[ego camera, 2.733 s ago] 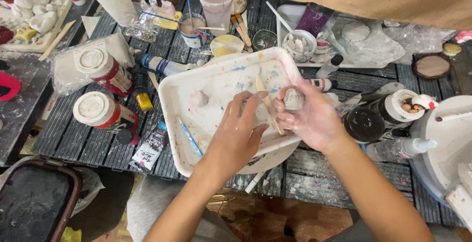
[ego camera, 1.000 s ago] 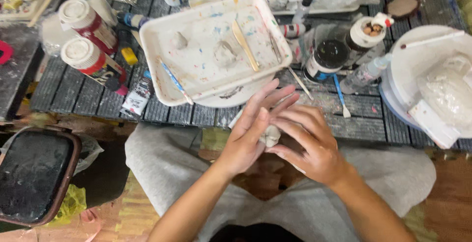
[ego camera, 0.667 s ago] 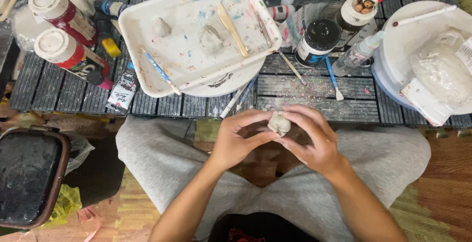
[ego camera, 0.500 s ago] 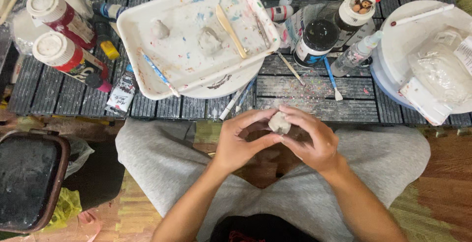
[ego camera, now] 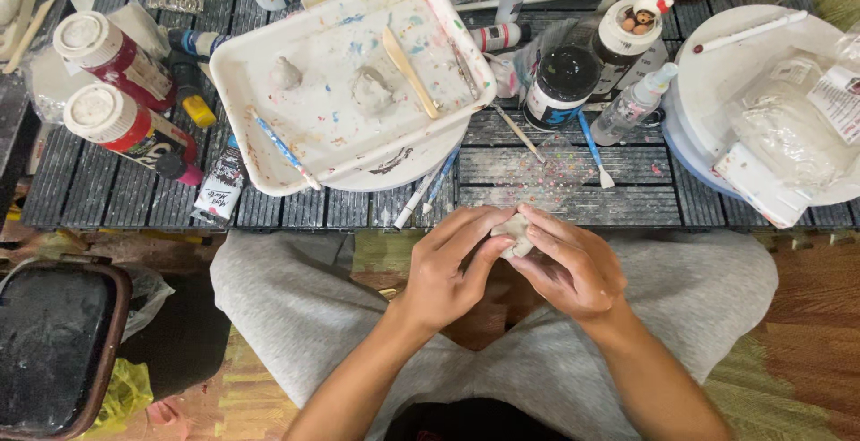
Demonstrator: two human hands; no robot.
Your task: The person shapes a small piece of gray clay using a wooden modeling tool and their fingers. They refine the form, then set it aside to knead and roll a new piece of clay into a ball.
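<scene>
A small pale lump of clay (ego camera: 515, 233) sits pinched between both my hands over my lap, just below the table's front edge. My left hand (ego camera: 448, 266) grips it from the left with thumb and fingers. My right hand (ego camera: 569, 262) presses it from the right. On the table above, a paint-spattered white tray (ego camera: 260, 150) holds two small clay pieces (ego camera: 372, 91), a wooden modelling tool (ego camera: 410, 60) and a blue-handled brush (ego camera: 282, 147).
Two red jars with white lids (ego camera: 121, 123) lie at the left. A black-lidded jar (ego camera: 563, 82), a spray bottle (ego camera: 634, 102) and a white round board (ego camera: 717, 64) with plastic bags stand at the right. A dark tray (ego camera: 49, 351) rests on the floor, lower left.
My hands left the tray and pulled back to my lap with the clay lump. Over the last half second they kept pressing it, fingers shifting slightly.
</scene>
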